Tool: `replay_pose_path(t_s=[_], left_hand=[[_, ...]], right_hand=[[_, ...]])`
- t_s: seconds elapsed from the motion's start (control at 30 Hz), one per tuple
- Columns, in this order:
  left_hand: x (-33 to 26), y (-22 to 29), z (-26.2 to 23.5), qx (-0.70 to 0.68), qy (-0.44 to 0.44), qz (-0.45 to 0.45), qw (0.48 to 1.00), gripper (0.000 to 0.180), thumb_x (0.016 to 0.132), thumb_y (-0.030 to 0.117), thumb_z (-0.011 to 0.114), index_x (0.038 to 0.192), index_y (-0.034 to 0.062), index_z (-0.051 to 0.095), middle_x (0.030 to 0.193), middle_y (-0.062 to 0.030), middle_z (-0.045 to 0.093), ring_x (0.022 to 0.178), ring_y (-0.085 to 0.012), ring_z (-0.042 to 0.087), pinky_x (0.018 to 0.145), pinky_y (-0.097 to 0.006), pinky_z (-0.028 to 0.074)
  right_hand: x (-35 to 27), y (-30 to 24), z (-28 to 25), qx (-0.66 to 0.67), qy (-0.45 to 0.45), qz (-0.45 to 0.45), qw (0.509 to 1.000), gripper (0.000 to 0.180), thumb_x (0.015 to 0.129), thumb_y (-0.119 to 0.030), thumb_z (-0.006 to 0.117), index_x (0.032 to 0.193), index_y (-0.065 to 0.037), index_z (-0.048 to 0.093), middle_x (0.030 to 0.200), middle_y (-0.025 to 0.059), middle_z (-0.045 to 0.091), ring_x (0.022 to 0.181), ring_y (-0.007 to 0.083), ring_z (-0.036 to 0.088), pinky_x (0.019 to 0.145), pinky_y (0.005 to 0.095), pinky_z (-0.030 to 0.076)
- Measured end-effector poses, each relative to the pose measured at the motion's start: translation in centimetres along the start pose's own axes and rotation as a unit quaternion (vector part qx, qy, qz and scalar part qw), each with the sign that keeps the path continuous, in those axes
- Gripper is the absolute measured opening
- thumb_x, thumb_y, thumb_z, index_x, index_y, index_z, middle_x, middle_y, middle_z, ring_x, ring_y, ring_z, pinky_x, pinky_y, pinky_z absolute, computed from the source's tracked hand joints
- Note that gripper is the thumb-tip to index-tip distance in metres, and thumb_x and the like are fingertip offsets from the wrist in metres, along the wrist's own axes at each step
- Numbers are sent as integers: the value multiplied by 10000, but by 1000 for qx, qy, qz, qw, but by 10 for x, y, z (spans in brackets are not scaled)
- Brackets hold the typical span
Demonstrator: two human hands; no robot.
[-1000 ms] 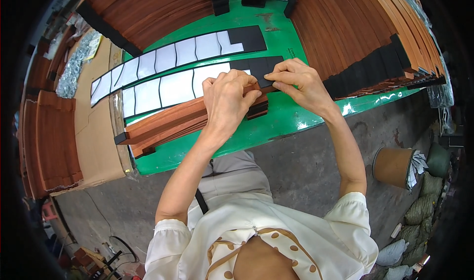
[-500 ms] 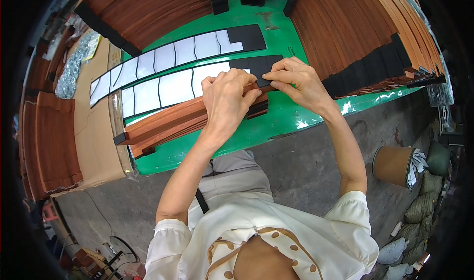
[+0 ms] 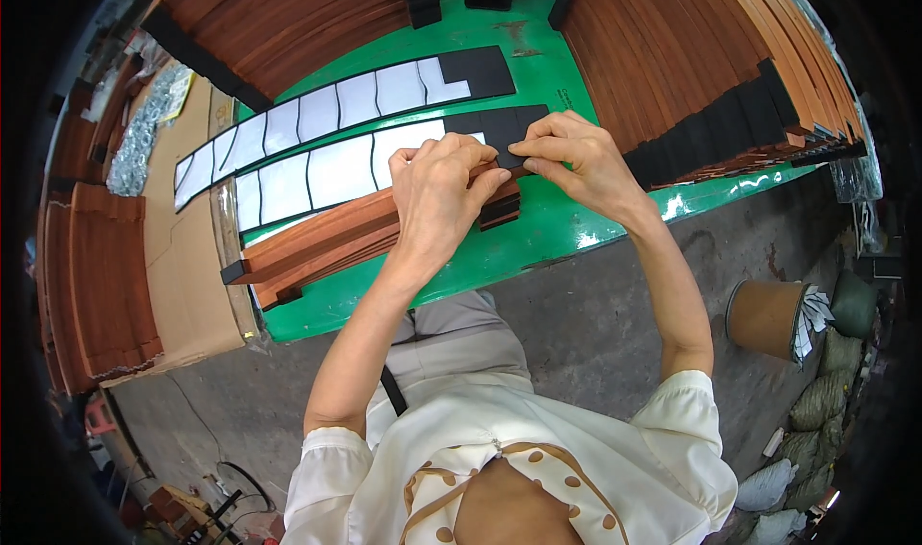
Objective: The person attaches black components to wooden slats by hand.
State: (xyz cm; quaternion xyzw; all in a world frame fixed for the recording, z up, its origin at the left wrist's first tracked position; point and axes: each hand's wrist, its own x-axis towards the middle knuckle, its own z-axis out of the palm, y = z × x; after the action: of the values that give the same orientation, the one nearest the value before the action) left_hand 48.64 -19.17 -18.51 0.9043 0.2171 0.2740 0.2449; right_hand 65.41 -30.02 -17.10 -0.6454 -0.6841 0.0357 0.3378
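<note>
Little has shifted since the earlier frames: both hands stay over the near end of the wooden slat stack, the fingers only slightly rearranged around the black piece. The right hand point(image 3: 576, 161) has its grip narrow, thumb and forefinger pinched on the small black pad point(image 3: 507, 151) at the end of the topmost slat. The left hand point(image 3: 437, 194) lies curled over the slat stack point(image 3: 327, 242), fingers pressing down by the pad; its palm hides the slat end, so whether its grip closes around anything cannot be told. How the pad meets the wood is covered by fingertips. That pad is flat, matte black and roughly rectangular, sitting just beside the backing sheet point(image 3: 307, 175), a long curved strip of white panels with black outlines lying on the green counter point(image 3: 567, 233). A second such strip point(image 3: 336, 103) lies farther back. Large fans of reddish-brown slats with black ends point(image 3: 701, 74) spread across the counter's far side, bent by the lens.
</note>
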Motion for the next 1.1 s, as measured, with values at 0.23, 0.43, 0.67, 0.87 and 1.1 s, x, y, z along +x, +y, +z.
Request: replay_pose_path(t_s=[0.23,0.43,0.67,0.87,1.1], left_hand=[[0,0,0,13,10,5,1000,190,754,230,729,872,85,691,872,-8,657,799,-173,584,767,-345,323],[0,-1,2,16,9,14,1000,185,760,208,724,910,107,681,820,10,646,758,-145,576,748,-333,329],[-4,-2,13,37,86,124,988,233,736,120,705,967,139,682,738,31,565,663,-153,525,666,-318,349],[-5,-4,20,71,107,149,980,247,720,84,696,959,146,688,721,45,563,645,-131,516,630,-316,345],[-27,-2,-28,123,70,136,981,366,713,161,725,1069,140,643,1082,-54,582,986,-223,546,879,-442,350]], right_hand=[[-6,4,1,18,-1,6,1000,241,771,-70,687,1012,-62,684,960,43,602,862,170,570,747,301,465],[-20,7,15,239,103,218,941,262,868,-123,616,1114,-34,625,1020,34,583,816,102,547,721,234,452],[-19,-15,42,195,148,263,933,279,826,-174,664,1056,-21,618,922,42,608,809,125,577,700,266,465],[-20,-17,63,297,266,330,855,204,857,-87,572,1039,-20,634,945,21,657,757,62,558,677,222,450],[-16,-14,58,279,220,326,876,357,970,-252,438,1248,-42,518,1032,21,670,874,59,512,788,225,421]])
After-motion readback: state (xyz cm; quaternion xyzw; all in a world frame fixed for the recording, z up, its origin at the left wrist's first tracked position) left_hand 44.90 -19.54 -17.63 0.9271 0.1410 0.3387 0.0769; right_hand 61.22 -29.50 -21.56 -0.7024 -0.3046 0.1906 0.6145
